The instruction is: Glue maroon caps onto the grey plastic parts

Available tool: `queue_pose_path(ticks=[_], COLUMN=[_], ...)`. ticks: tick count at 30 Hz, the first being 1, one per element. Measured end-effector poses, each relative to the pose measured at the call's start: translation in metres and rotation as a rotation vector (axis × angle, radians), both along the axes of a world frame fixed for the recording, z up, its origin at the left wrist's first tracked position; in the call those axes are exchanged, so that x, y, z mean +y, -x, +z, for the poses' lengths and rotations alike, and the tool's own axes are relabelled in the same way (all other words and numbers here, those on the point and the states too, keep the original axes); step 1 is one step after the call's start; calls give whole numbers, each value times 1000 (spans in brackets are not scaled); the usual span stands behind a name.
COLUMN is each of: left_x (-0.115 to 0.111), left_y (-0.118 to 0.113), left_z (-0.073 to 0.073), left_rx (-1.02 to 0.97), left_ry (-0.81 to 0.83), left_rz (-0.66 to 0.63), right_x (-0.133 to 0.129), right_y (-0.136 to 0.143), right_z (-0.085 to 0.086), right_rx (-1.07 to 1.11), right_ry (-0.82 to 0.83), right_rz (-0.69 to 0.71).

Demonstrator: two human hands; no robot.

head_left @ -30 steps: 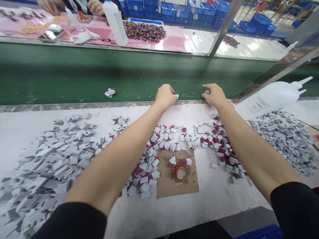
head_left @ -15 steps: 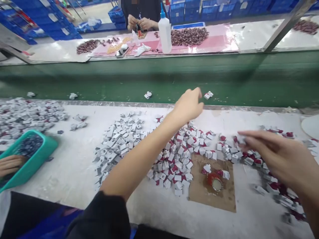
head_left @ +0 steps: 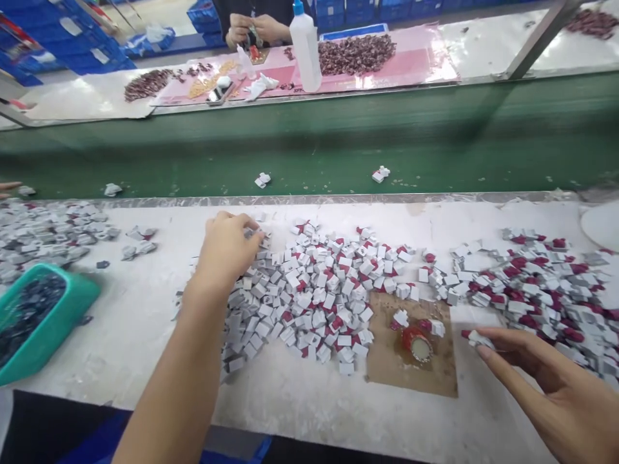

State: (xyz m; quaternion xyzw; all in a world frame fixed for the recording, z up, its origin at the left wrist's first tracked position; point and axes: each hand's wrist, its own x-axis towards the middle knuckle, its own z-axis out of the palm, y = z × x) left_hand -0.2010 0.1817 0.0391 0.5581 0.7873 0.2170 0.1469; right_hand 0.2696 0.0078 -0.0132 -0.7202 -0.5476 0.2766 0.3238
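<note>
Right hand (head_left: 556, 380) has a white-and-red piece (head_left: 481, 340) pinched between its fingers, just right of the brown board (head_left: 394, 374). Left hand (head_left: 225, 251) at far edge of grey pile (head_left: 258, 306) on surface (head_left: 140, 335), fingers curled, can't tell if gripping.

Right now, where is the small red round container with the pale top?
In the head view, the small red round container is right of centre, on the brown cardboard square, left of the person's right hand.
</note>
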Motion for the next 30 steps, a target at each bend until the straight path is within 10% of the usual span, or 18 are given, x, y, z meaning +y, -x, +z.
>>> queue_pose_path(ticks=[12,20,30], left_x=[-66,-112,-121], left_y=[-82,-148,-153], left_z=[18,18,7], left_rx=[-768,-880,-867], left_ry=[277,331,355], left_rz=[-199,-255,-266], right_x=[-7,-11,-12], right_y=[47,55,60], right_z=[33,20,20], right_rx=[250,397,342], right_ry=[13,18,-34], right_rz=[77,76,131])
